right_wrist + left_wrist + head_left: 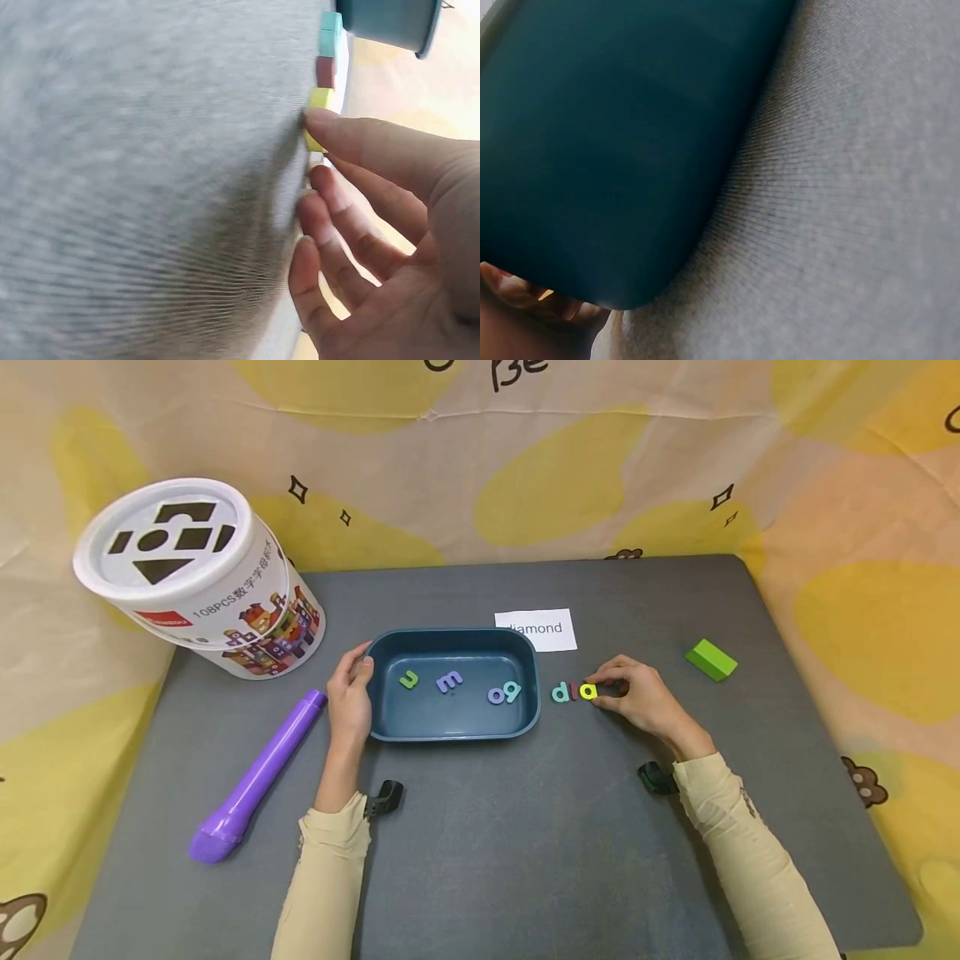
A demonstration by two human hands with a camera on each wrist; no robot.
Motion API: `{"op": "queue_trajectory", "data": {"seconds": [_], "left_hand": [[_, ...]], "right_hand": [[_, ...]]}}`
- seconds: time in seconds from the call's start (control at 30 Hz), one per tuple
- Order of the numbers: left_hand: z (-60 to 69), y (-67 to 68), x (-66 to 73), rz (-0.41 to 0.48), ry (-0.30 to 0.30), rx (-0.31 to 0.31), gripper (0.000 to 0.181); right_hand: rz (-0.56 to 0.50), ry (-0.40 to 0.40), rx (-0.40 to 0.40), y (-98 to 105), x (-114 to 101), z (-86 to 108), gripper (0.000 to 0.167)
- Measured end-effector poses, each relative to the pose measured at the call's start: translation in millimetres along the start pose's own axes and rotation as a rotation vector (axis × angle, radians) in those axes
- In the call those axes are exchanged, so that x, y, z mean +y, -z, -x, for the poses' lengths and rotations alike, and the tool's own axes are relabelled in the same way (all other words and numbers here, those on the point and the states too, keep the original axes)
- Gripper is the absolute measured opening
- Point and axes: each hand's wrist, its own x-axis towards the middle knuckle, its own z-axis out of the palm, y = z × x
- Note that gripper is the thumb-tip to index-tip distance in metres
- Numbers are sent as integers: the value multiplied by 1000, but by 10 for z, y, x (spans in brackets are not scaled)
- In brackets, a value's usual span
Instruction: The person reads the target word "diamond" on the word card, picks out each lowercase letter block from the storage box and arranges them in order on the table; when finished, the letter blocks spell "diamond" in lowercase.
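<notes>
My right hand [640,697] pinches a yellow letter "a" [588,692] between thumb and fingers, low at the table surface. It is the right end of a short row, beside a dark red upright letter [574,691] and a teal "d" [560,692]. My left hand [351,697] grips the left end of a dark blue tray [450,731]; its fingers are partly hidden by the tray in the left wrist view. Inside lie a green "u"-shaped letter [408,680], a purple "m" [449,682], a purple "o" [496,696] and a teal letter [512,692].
A white card [551,628] printed "diamond" lies behind the tray, partly covered by its rim. A purple toy microphone [258,777] and a large white bucket [217,585] stand to the left. A green block [711,660] sits at the right on the grey table [525,860].
</notes>
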Motion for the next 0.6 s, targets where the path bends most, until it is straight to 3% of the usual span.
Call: {"op": "queue_trajectory", "data": {"seconds": [0.33,0.6], "left_hand": [[3,0,17,-9,8,2,42],[-4,4,-3,-8,6,-1,42]], "right_hand": [[-26,32,81,-14,-259,-84,40],[-88,136,136,-145,-589,-151,41]]}}
